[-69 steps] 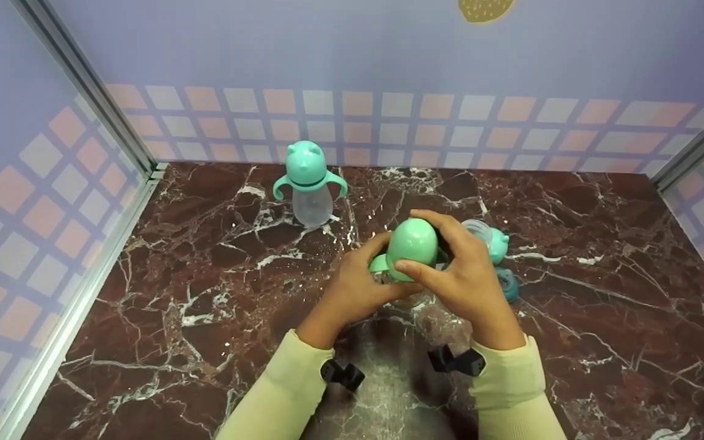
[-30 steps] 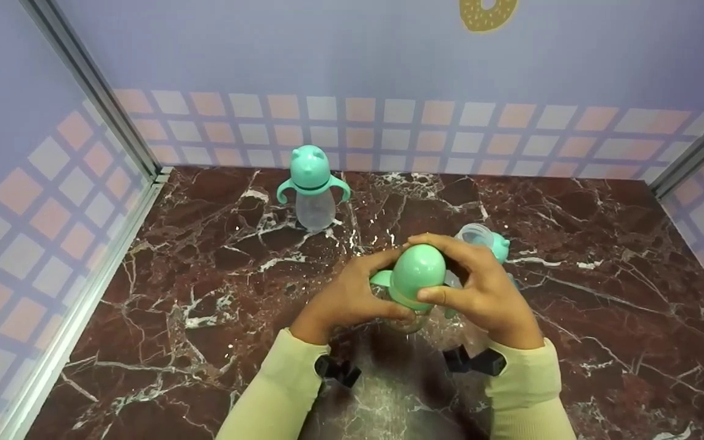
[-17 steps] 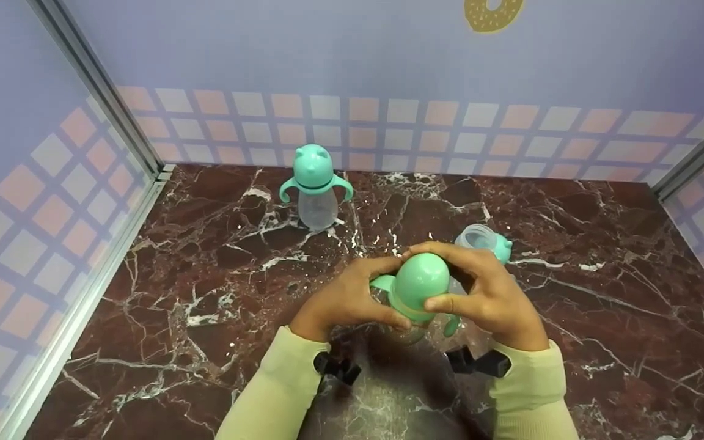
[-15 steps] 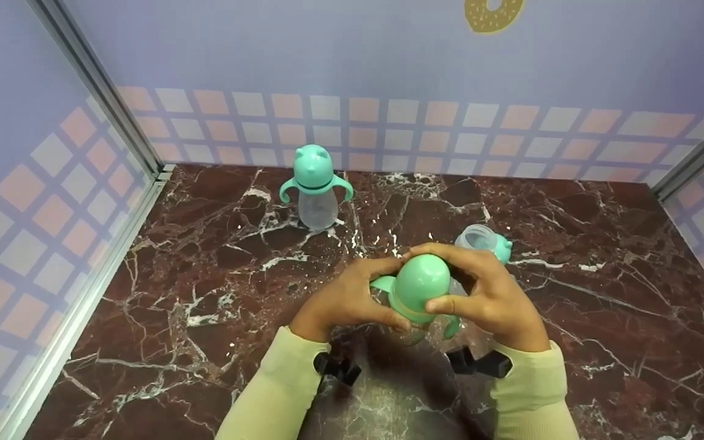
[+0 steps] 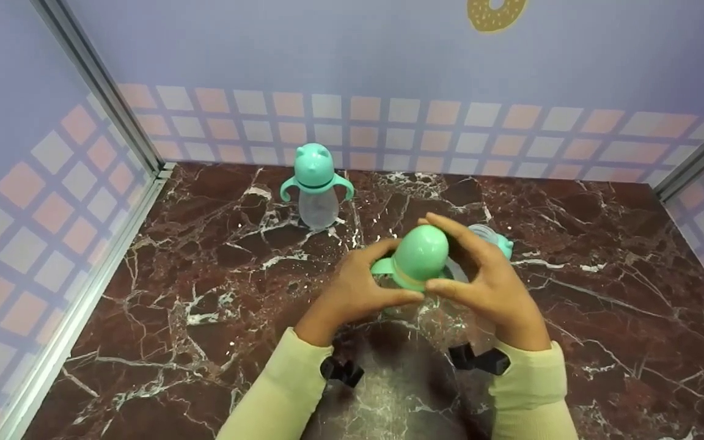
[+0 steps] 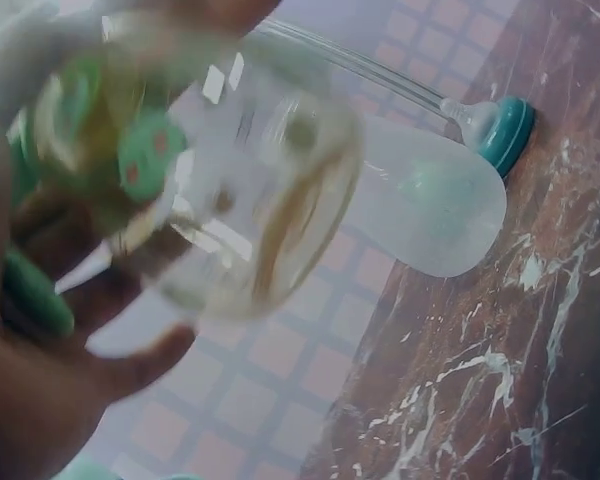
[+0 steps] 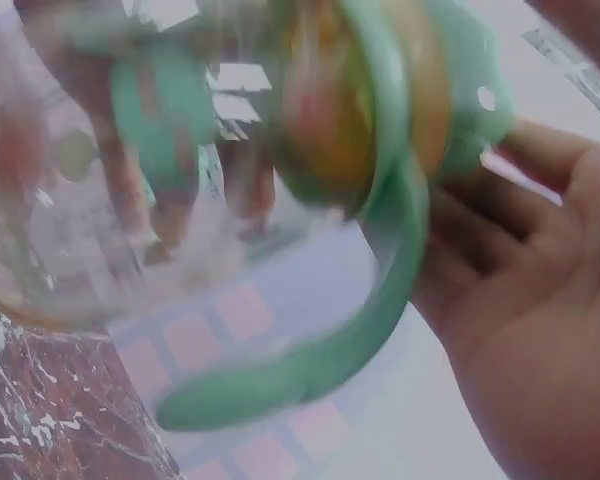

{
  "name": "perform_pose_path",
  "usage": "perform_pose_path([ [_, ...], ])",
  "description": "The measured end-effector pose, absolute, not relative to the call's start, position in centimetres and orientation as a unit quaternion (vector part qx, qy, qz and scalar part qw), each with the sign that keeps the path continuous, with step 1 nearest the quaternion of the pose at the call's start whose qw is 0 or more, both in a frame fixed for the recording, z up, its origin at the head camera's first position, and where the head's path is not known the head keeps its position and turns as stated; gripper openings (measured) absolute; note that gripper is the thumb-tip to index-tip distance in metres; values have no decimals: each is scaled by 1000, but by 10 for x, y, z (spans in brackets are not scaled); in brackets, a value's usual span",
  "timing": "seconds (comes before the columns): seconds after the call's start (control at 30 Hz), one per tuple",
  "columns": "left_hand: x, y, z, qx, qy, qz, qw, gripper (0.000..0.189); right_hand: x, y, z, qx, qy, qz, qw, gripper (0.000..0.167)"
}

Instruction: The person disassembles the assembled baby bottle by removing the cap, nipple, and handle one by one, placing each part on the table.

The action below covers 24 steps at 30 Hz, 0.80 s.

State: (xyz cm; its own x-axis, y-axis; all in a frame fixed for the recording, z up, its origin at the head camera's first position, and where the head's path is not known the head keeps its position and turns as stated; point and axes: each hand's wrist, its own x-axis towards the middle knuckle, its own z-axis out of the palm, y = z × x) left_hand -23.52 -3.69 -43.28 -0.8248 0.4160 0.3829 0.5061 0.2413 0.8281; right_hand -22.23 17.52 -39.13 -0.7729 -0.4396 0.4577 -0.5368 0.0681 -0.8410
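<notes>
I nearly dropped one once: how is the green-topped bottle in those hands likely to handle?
The green-topped bottle might feel slippery, given its smooth, glossy dome. Its clear, undented body looks fairly stiff. Laid down, its side handles would probably stop it rolling far.

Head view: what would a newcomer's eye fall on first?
Probably the shiny green-capped bottle, held in the left hand and right hand near the centre. Next, the turquoise-topped bottle standing upright farther back, to the left, before the checked wall. A donut picture at the top edge may follow.
</notes>
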Motion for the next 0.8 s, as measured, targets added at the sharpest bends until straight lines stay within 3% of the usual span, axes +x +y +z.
perform_pose_path([
  [0.13,-230,-28,-432,-248,-837,-465,145,69,-225,157,-394,278,-766,570,107,79],
  [0.23,-228,-23,-432,-226,-851,-441,174,69,-225,147,-395,240,-782,556,146,74],
  [0.5,-229,-24,-431,-197,-847,-475,138,59,-221,139,-397,214,-806,526,166,70],
  [0.8,-233,-30,-434,-232,-819,-512,115,56,-219,141,-395,240,-798,530,157,66],
])
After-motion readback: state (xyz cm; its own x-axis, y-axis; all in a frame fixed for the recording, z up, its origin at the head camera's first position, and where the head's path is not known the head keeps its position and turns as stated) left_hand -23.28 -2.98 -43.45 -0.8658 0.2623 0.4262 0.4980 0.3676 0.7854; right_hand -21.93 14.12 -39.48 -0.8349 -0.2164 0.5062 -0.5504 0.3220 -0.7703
